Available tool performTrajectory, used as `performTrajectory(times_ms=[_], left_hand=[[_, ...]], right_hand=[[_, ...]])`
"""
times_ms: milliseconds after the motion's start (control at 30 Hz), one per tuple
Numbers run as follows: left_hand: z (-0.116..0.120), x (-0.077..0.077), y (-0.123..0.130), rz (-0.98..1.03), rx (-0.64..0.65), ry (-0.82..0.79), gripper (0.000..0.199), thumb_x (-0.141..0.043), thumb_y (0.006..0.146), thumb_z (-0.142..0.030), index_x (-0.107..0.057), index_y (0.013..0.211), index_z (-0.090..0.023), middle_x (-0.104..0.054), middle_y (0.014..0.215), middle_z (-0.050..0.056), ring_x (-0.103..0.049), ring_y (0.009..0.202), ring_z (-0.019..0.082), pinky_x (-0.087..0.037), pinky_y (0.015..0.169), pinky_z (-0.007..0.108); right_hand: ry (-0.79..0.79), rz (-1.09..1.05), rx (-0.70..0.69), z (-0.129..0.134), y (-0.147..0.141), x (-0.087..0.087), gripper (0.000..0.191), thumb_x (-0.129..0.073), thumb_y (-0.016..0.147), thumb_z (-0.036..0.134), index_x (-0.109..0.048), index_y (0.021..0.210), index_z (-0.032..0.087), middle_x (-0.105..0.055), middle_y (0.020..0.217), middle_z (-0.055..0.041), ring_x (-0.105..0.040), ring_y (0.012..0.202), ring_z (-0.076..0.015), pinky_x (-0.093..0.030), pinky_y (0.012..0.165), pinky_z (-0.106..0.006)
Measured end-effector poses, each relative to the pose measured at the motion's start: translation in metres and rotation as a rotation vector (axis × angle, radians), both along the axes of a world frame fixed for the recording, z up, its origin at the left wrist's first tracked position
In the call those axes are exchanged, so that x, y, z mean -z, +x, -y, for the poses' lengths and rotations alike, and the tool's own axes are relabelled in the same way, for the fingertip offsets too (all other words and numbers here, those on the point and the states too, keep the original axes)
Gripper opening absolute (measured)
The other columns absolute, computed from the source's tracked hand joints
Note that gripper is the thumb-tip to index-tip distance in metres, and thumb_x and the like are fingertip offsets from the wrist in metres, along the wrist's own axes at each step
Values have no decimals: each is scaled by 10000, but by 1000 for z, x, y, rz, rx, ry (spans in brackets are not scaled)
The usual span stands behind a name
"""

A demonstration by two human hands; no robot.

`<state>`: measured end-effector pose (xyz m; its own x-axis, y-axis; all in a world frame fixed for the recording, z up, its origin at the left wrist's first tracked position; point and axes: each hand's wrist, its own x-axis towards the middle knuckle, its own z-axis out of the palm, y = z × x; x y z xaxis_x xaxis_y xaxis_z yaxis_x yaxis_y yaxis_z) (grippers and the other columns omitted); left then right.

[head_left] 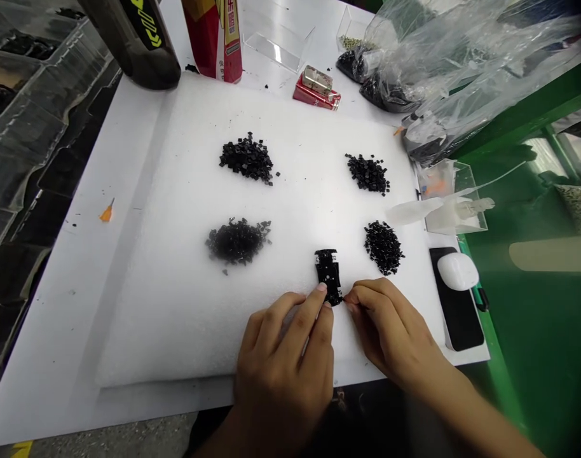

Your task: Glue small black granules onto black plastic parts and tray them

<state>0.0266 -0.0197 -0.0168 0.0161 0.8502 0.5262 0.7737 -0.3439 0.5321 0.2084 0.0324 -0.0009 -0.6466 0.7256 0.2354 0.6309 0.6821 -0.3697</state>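
Note:
A flat black part with small holes and notched edges, like a miniature car chassis (328, 270), lies on the white foam sheet (185, 331). My left hand (288, 353) rests with its fingers stretched out, fingertips pressing on the near end of that part. At its near right corner, the thumb and forefinger of my right hand (390, 324) are pinched together; whatever is between them is too small to make out. Closest to my right hand is a pile of tiny black pieces (384, 247).
More black piles lie at left (238, 242), back left (247, 159) and back right (368, 173). A phone (455, 318) with white earbuds case (457, 271), a squeeze bottle (462, 208) and plastic bags (424, 63) line the right. A dark bottle (147, 57) and red carton (214, 41) stand behind.

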Motion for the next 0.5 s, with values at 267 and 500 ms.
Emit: performTrajectory(times_ms=[267, 500], left_hand=[[0, 1, -1, -12, 1, 2, 239, -621, 928, -36, -762, 1110, -100, -759, 1272, 77, -693, 1061, 273, -514, 792, 404], [0, 1, 0, -12, -2, 0, 233, -610, 938, -44, -762, 1102, -111, -758, 1275, 68, -698, 1055, 267, -523, 789, 405]], right_hand=[[44, 62, -64, 0, 6, -3, 316, -552, 949, -58, -553, 1246, 48, -599, 1115, -164, -572, 988, -239, -526, 854, -384], [-33, 6, -21, 1, 10, -7, 425, -562, 972, -4, -561, 1359, 171, -638, 1164, -118, -617, 970, -215, -575, 834, -373]])
